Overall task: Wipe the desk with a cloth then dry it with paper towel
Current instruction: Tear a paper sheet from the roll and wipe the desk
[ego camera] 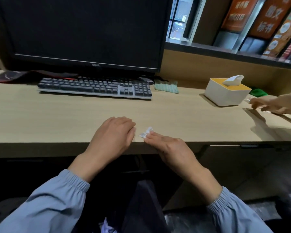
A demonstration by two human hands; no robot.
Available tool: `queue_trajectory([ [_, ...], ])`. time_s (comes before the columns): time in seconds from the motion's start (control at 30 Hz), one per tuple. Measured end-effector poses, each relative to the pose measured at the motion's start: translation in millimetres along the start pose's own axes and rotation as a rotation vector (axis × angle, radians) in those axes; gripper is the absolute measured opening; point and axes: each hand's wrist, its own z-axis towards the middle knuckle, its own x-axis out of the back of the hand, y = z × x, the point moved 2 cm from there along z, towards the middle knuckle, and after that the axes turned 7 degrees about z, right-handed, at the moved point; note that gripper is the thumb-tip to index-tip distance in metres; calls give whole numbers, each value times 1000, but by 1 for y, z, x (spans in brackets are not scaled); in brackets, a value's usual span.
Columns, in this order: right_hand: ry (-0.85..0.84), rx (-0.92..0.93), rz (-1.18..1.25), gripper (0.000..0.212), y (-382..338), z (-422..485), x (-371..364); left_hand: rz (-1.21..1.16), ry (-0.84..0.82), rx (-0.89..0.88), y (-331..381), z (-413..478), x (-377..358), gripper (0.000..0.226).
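Note:
A small crumpled scrap of white paper towel (145, 132) lies on the light wooden desk (57, 118) near its front edge. My right hand (168, 147) reaches over the edge with straight fingers, and its fingertips touch the scrap. My left hand (114, 135) rests on the desk just left of the scrap, fingers loosely bent, holding nothing. A folded green-and-white cloth (166, 86) lies at the back of the desk, right of the keyboard. A white tissue box (225, 93) with a yellow top and a tissue sticking out stands at the back right.
A dark keyboard (94, 88) and a black monitor (84, 32) stand at the back left. Another person's hand (269, 105) rests on the desk at the far right beside the tissue box. A shelf with books (259, 27) runs above the right side.

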Motion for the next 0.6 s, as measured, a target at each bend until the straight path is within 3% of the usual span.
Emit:
queue_trajectory([
  [0.23, -95, 88, 30, 49, -43, 48, -35, 56, 32, 112, -41, -28, 23, 9],
  [0.6, -200, 130, 88, 43, -66, 92, -59, 122, 55, 241, -103, -47, 40, 19],
])
